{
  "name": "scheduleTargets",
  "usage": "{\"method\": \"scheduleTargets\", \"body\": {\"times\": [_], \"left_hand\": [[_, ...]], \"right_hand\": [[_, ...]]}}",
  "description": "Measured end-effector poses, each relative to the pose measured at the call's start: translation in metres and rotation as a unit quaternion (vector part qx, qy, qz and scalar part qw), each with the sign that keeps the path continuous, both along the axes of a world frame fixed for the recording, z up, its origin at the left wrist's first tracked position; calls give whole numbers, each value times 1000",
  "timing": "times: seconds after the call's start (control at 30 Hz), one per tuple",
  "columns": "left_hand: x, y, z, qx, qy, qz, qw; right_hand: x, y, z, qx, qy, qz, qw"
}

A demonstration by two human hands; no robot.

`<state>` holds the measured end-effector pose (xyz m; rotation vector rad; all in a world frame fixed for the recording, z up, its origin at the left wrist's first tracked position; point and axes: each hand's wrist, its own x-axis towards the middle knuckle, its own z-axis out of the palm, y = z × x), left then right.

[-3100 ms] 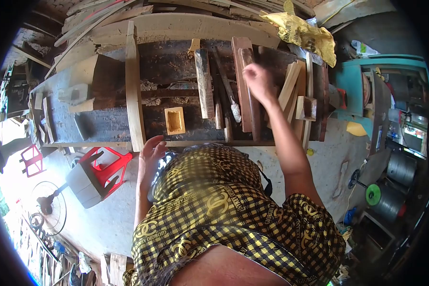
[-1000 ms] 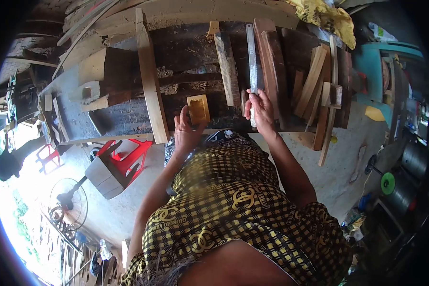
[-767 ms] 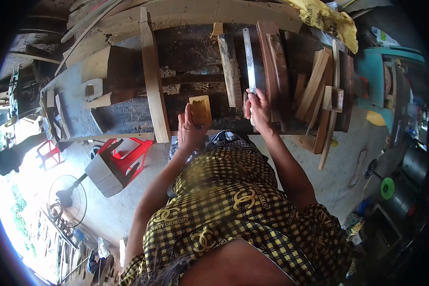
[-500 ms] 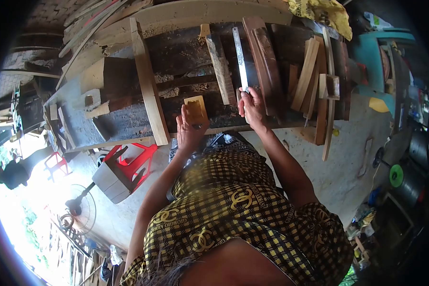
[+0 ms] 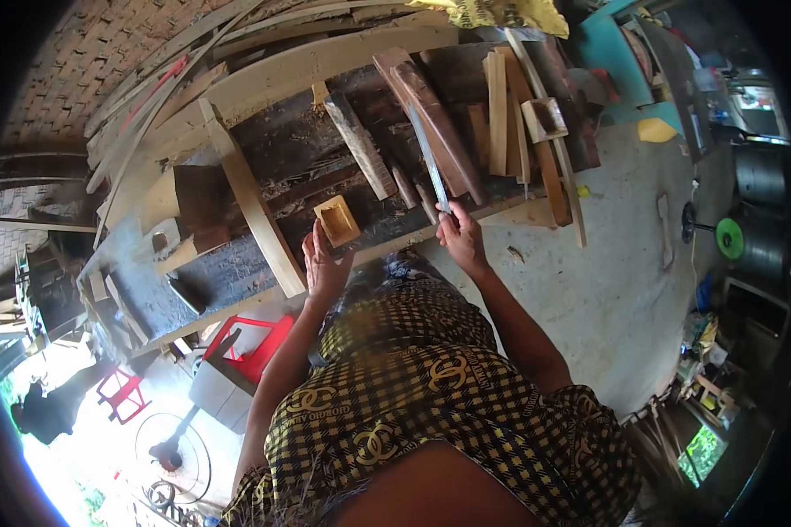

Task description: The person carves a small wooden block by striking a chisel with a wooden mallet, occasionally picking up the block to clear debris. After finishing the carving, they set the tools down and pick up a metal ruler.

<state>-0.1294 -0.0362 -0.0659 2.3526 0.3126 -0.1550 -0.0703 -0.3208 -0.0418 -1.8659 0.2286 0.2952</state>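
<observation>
A small yellowish wooden block (image 5: 350, 230) with a rectangular hollow in its top lies near the front edge of the dark workbench (image 5: 255, 263). My left hand (image 5: 325, 274) is beside it, fingers stretched out with their tips right at its near left corner and the thumb apart. In my right hand (image 5: 462, 241) is a metal ruler (image 5: 427, 156), gripped at its near end and pointing away over the bench. Between the two hands, a rough-faced wood piece (image 5: 360, 147) and narrow dark strips (image 5: 402, 183) lie on the bench.
A long pale beam (image 5: 253, 200) crosses the bench on the left. Brown boards (image 5: 439, 132) and several sticks (image 5: 498, 110) lie to the right, near a small wooden frame (image 5: 545, 119). Below left stand a red stool (image 5: 259, 351) and a fan (image 5: 171, 457).
The ruler has turned from face-up to nearly edge-on and sits lower in the view with my right hand. My left hand has slipped back from over the block to its corner. The view has rotated.
</observation>
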Motion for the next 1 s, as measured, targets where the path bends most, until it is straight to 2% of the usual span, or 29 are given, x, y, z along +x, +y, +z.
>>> {"method": "scheduleTargets", "body": {"times": [0.1,0.13,0.17,0.2,0.27,0.33,0.4,0.47,0.5,0.53,0.57,0.83,0.9,0.93,1.0], "left_hand": [[-8,4,-3,5,-2,-1,1000],[-14,7,0,12,0,4,1000],[-22,10,2,6,2,8,1000],[-28,11,4,8,2,15,1000],[-45,15,8,-29,-3,1,1000],[-62,18,9,-17,-18,7,1000],[-79,24,15,-92,49,-9,994],[-91,30,18,-95,64,0,993],[-96,36,13,-133,104,-4,986],[-99,40,15,-171,144,-8,975],[-100,38,14,-174,111,8,978],[-104,58,9,-106,80,11,991],[-104,60,11,-106,103,23,989],[-100,60,15,-108,125,32,986],[-97,64,14,-117,155,43,980]], "right_hand": [[-21,-6,-8,-52,-6,11,999],[-28,-7,-12,-96,-26,17,995],[-32,-9,-19,-212,-113,12,971],[-25,-9,-3,-198,-109,-3,974],[-2,-20,-5,-256,-143,-24,956],[40,-32,-14,-373,-141,-10,917],[69,-38,-17,-411,-208,-23,887],[89,-30,1,-446,-187,2,875],[97,-26,9,-469,-152,33,869],[106,-30,0,-476,-176,60,859],[115,-34,-15,-455,-166,69,872],[137,-46,-46,-424,-127,119,889],[139,-45,-51,-327,-113,107,932],[139,-44,-51,-324,-113,106,933],[140,-42,-43,-309,-41,103,945]]}}
